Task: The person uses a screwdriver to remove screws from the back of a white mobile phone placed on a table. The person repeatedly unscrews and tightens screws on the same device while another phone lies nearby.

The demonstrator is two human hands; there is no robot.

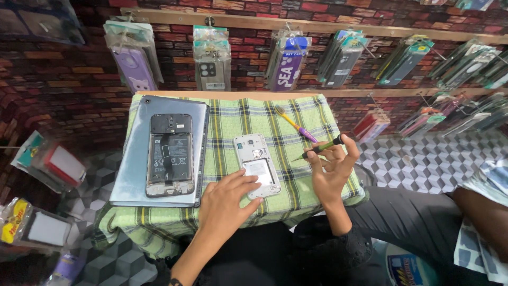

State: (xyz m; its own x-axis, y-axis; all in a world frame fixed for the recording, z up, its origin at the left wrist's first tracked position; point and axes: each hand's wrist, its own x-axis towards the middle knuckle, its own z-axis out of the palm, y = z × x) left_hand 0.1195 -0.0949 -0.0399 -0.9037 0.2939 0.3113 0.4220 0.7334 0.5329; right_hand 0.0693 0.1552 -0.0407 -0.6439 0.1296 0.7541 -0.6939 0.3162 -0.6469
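So my left hand point(225, 201) is flat, fingers loose, pressing the small white phone point(256, 165) with its back cover off, mid green plaid cloth point(296, 182); right hand point(330, 167) pinches a green-tipped screwdriver point(317, 150) just beside it; bigger opened phone point(169, 155) sits on a grey tablet point(132, 164); toothbrush point(295, 125) behind.

The cloth point(296, 175) on the counter is green and pale yellow, with a plaid pattern of dark and white stripes, and on it lies a white phone point(256, 165) with an open back and a pale grey battery inside. Beside it, a black opened phone point(169, 154) rests on a silver-grey laptop point(132, 169), while the screwdriver point(317, 149) has a black and green handle and the toothbrush point(294, 124) is yellow and purple. The wall point(69, 79) shows a pattern of red, brown and dark bricks, and the floor point(418, 164) has a grey, white and black cube pattern.
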